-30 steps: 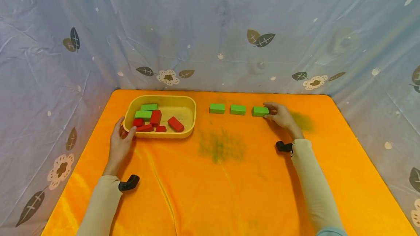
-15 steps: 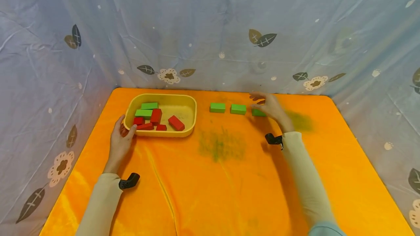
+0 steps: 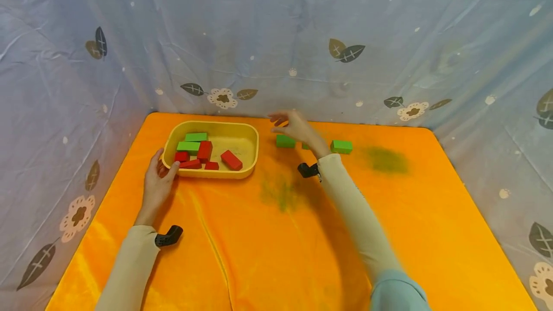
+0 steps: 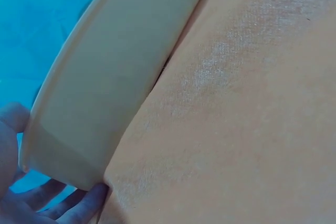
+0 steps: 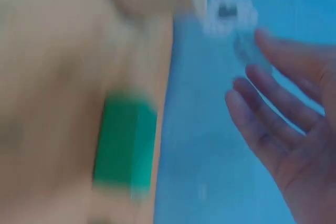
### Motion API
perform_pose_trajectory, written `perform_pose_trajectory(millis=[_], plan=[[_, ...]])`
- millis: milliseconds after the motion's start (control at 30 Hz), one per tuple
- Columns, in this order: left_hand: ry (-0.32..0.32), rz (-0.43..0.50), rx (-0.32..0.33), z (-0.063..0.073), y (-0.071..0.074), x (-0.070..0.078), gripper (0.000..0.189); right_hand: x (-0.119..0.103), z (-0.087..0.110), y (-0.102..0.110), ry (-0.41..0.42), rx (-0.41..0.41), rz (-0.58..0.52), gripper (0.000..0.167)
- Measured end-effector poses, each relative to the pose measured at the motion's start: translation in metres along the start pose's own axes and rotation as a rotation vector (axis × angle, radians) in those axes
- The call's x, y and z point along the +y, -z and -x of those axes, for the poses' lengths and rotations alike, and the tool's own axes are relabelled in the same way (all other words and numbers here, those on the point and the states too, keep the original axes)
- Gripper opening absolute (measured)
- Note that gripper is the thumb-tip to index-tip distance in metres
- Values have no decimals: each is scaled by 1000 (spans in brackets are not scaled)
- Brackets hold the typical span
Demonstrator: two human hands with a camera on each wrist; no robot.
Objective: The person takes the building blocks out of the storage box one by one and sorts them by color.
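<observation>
Left hand: I see the left hand (image 3: 156, 184) gripping the near-left corner of the tray, thumb at the rim and fingers curled round the outside; in the left wrist view a fingertip touches the wall's lower edge.
Right hand: From here the right hand (image 3: 298, 126) looks raised by the leftmost block of the row, fingers loosely spread and holding nothing; my right wrist view, blurred, shows it apart from a green block.
Yellow tray: I have the yellow tray (image 3: 216, 174) on the left part of the desk (image 3: 259, 253), near its far edge.
Green blocks in the tray: I count two, a rear green block (image 3: 196, 137) and a front green block (image 3: 188, 147), both at the left end.
Red blocks: I count five in the tray; four cluster at the left and front, while one red block (image 3: 231, 160) lies apart toward the right.
Row on the desk: To the tray's right I see a left block (image 3: 285, 142), a middle block mostly hidden by the right wrist, and a right block (image 3: 341, 147), all green and spaced apart.
Backdrop: I see a blue-grey curtain (image 3: 294, 37) with leaf and flower prints behind the desk.
</observation>
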State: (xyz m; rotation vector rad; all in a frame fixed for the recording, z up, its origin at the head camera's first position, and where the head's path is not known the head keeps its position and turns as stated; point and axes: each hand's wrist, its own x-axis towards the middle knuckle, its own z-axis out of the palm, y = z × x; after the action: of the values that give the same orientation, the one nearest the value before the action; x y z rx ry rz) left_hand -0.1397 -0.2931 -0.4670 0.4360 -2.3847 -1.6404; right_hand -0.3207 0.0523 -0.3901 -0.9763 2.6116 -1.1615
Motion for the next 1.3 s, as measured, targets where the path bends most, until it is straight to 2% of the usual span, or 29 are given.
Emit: perform_pose_trajectory(millis=[133,267,533,733,933,1067,1200,1300], plan=[[-12,8,-4,-4,-1,1,72,-32,-28,-32,16,-6,3,40],[-18,13,-5,-7,-4,4,72,-60,-49,-62,27,-50,46,39],[-31,7,-18,-10,-8,9,73,-98,-72,-108,-61,-117,155,38],[-54,42,-34,-11,-14,9,72,-109,-92,-134,-58,-194,336,41],[-46,61,-27,-6,-18,10,72,-117,-97,-154,-130,-198,531,42],[-42,68,-6,-3,-13,9,71,-124,-99,-166,-136,-175,647,31],[-32,45,10,1,-6,5,71,-127,-98,-182,-93,-177,731,17],[-9,26,6,4,0,1,73,-128,-96,-192,-64,-193,751,21]])
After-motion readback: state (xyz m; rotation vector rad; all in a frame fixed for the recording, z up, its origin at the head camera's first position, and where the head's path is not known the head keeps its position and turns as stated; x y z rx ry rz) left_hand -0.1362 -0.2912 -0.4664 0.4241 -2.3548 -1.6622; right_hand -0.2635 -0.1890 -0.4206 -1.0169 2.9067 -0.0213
